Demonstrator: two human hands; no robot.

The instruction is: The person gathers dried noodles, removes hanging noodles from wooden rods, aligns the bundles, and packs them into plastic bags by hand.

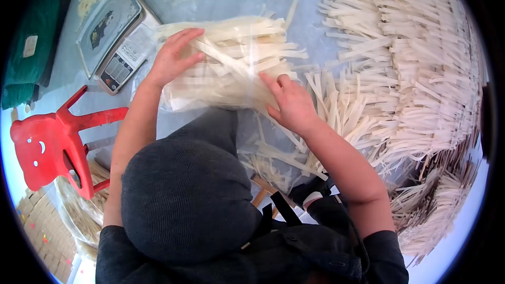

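Observation:
A clear plastic bag (251, 47) lies on the pale blue-grey surface with a thick layer of long, flat, cream-coloured strips (223, 87) in it. Some strip ends stick out on its right side. My left hand (176, 58) rests on the bag's left part, thumb and fingers spread apart. On the right, my right hand (292, 102) touches the bag and the strips near its edge, with the index finger stretched out and the thumb apart. Its other fingers are partly hidden.
A digital scale (118, 68) with a metal pan stands at upper left. A red stool (47, 147) lies tipped at left, near a green bundle (37, 42). Large stacks of similar strips (415, 73) fill the right side. Loose strips (271, 165) lie below the bag.

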